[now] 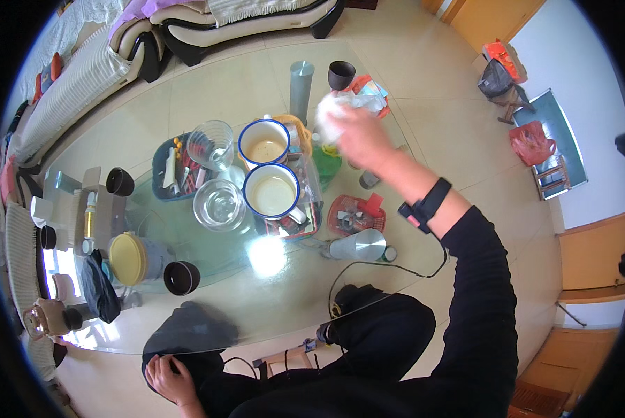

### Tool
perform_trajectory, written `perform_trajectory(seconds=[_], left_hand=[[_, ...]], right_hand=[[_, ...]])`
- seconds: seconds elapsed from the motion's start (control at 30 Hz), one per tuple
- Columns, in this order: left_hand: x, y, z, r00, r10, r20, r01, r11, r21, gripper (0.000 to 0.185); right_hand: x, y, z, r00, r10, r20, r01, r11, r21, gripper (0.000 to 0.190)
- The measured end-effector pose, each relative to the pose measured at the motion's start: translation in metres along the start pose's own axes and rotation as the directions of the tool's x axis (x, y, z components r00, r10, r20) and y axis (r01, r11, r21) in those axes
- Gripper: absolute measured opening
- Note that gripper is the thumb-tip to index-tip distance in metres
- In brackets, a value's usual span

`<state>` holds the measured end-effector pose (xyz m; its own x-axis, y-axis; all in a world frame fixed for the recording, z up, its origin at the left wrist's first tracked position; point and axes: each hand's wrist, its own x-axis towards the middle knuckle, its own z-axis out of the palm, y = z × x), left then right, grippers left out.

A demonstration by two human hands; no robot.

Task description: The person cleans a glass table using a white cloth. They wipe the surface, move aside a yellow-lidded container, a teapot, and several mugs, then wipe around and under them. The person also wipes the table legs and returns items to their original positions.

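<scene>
My right hand (362, 133) is stretched over the far right of the glass table (228, 313), closed on a blurred white wad, perhaps tissue or cloth (329, 117). Just beyond it are a dark cup (341, 76) and a red plastic bag (362, 82). My left hand (170, 377) rests on my knee, fingers slightly curled, holding nothing that shows. Mid-table, two white enamel mugs with blue rims (264, 142) (271, 190) sit beside two clear glass bowls (210, 146) (219, 205).
A blue basket of small items (158, 180), a red basket (336, 222), a yellow-lidded tub (128, 258) and dark cups (181, 278) stand on the table. A black cable (380, 263) hangs from my right wrist. Sofas (249, 26) stand beyond.
</scene>
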<state>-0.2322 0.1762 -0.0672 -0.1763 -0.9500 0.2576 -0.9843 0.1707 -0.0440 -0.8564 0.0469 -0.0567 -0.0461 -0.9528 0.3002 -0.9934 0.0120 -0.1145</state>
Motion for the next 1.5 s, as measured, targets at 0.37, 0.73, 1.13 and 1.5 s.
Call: perform_trajectory(seconds=[0.37, 0.73, 1.13, 1.5], left_hand=[[0.000, 0.000, 0.003, 1.000, 0.002, 0.018, -0.003, 0.999, 0.042, 0.010], [0.003, 0.006, 0.002, 0.999, -0.030, 0.026, 0.028, 0.997, 0.070, 0.011], [0.005, 0.006, 0.002, 1.000, -0.022, 0.014, 0.021, 0.997, 0.076, 0.011], [0.004, 0.001, 0.002, 1.000, -0.018, 0.000, 0.018, 1.000, 0.014, 0.010]], right_hand=[[0.018, 0.020, 0.033, 0.994, 0.005, 0.107, -0.008, 1.000, 0.020, 0.058], [0.030, 0.142, 0.041, 0.862, 0.507, -0.023, -0.505, 0.854, -0.124, 0.040], [-0.003, 0.205, 0.037, 0.612, 0.431, 0.663, -0.747, 0.038, 0.664, 0.033], [-0.174, 0.156, 0.007, 0.527, 0.362, 0.769, -0.674, -0.373, 0.638, 0.036]])
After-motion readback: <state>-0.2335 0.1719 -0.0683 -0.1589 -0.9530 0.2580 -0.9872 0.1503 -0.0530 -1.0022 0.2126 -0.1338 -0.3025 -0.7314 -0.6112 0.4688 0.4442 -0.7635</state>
